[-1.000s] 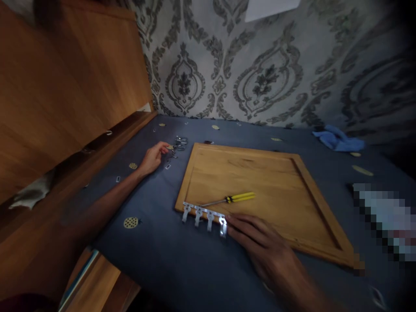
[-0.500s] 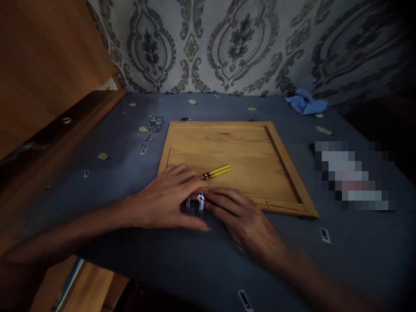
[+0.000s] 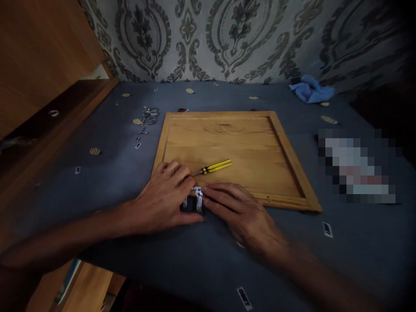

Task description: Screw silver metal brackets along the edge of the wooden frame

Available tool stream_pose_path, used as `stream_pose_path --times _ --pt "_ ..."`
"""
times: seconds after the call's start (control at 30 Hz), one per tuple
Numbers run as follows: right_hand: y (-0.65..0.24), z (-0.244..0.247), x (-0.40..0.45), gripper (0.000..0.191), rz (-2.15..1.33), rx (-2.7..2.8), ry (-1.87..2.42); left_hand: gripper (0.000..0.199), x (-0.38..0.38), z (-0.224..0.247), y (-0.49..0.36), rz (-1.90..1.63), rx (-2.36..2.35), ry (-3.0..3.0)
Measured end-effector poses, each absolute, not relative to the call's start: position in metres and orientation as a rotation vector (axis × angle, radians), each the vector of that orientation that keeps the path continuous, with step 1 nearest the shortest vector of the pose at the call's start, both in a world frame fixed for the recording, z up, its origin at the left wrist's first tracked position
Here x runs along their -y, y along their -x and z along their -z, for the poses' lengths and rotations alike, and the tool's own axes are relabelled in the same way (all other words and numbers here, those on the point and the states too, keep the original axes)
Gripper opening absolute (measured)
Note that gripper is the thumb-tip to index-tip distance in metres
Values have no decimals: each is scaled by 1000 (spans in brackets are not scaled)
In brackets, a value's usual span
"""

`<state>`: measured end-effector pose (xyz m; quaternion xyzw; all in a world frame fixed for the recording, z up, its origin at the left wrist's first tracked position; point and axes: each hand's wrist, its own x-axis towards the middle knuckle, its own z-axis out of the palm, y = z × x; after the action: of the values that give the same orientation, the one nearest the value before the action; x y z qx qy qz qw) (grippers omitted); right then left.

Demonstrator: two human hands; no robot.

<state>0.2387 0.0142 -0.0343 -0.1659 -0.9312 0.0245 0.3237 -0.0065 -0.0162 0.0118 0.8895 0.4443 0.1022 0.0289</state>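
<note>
A shiny metal bracket sits at the near edge of a framed wooden panel. My left hand curves around the bracket's left side, closed on it, its thumb in front and its fingers over the panel's edge. From the right, my right hand presses its fingertips against the same bracket, fingers together. A yellow and black screwdriver lies on the panel just beyond my hands, its tip close to my left fingers.
Loose metal fittings and small screws lie left of the panel on the dark blue cloth. A blue rag is at the back right, and a pixelated item lies at the right. Wooden furniture stands at the left.
The view has shifted slightly. Both hands stay around the bracket, which now shows more clearly between them. My left thumb has drawn in a little toward it.
</note>
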Motion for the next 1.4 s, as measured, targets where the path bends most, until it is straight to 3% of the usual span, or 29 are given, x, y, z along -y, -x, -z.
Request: stream_pose_path --times 0.53,1.4 --pt "-241 37 -14 32 -138 2446 431 47 19 -17 7 -311 -1371 -2754" --pt "-248 31 -12 36 -251 2296 577 40 19 -20 6 -294 -1379 -2674"
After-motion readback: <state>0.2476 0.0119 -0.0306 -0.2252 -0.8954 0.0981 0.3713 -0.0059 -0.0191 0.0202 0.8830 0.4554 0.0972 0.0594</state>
